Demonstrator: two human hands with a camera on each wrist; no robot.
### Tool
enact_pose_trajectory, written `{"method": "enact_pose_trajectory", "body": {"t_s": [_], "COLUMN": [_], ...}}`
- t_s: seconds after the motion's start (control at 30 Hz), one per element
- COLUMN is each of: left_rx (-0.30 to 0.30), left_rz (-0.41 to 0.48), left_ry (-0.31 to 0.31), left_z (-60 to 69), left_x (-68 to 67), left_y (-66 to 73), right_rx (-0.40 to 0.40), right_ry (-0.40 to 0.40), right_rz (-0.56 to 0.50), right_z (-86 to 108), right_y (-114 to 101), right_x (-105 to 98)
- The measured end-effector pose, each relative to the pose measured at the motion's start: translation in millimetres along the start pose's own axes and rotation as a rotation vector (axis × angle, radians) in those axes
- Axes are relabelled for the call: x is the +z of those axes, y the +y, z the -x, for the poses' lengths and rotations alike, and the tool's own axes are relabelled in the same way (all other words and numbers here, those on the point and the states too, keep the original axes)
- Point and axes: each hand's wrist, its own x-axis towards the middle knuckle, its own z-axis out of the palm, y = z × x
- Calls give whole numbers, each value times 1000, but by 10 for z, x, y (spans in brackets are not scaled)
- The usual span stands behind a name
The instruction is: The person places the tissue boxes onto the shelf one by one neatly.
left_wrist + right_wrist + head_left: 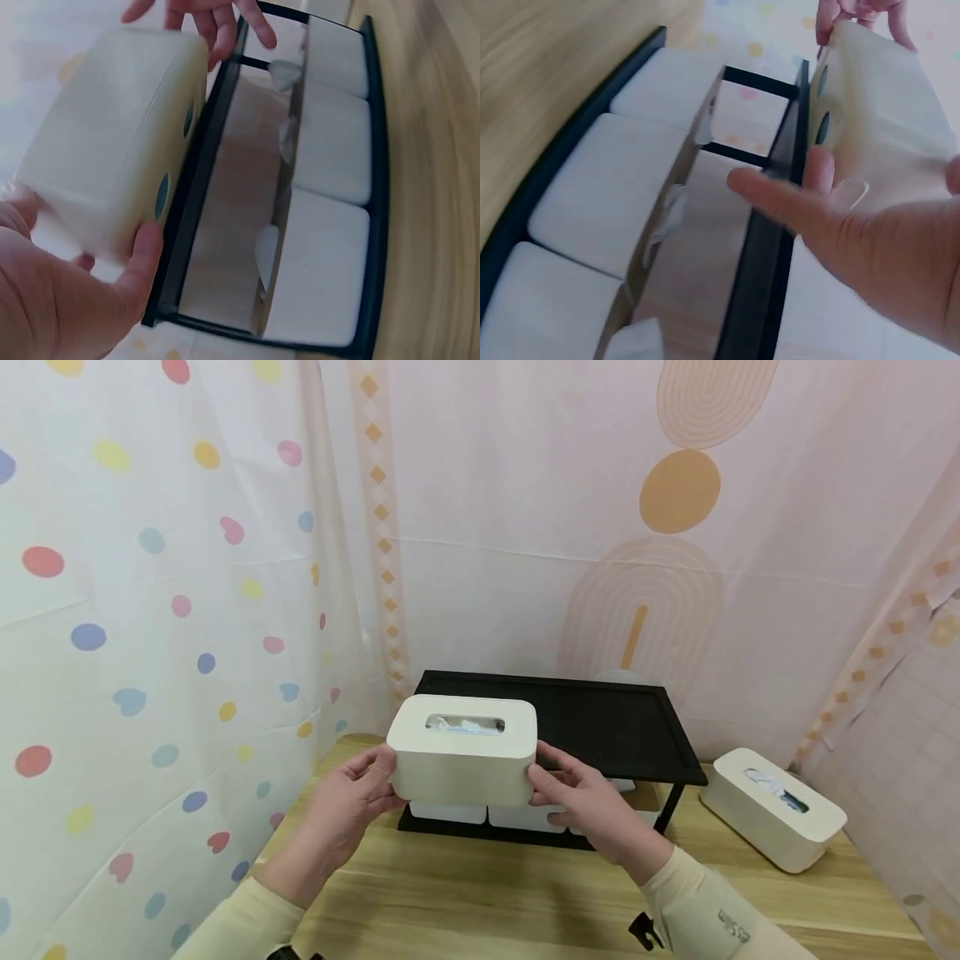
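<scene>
Both hands hold a cream tissue box (461, 768) by its ends, at the front left of a black two-level rack (607, 727). Its slotted lid faces up, with whitish contents visible inside. The left hand (348, 802) grips the left end; in the left wrist view its thumb (146, 251) presses near the underside, where dark oval feet show. My right hand (588, 802) holds the opposite end, one digit (765, 193) pointing away from the box in the right wrist view. Whether the box touches the rack, I cannot tell.
White bins (322, 262) with pale, tissue-like pieces at their tops line the rack's lower level. A second cream tissue box (772, 814) lies on the wooden table (465, 893) at right. Patterned curtains (487, 527) hang behind and at the sides.
</scene>
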Motion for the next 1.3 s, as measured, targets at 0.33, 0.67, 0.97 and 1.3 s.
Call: {"method": "enact_pose_trajectory", "body": {"t_s": [0.33,0.67,0.97,1.3], "left_rx": [197,457,936,1201], "left_rz": [-128,-531,-929,-1089], "left_ry": [225,384,373,479], "left_z": [-39,-87,-141,-235], "left_x": [327,403,272,158], "left_y": [-242,-286,-272,-272], "right_rx": [-333,-738,-894,-974], "right_ry": [438,669,723,793], "right_rz": [497,786,1034,1072], "right_z": [-82,-177,-216,-257], "right_y": [130,168,148,194], "right_x": [324,371,282,193]}}
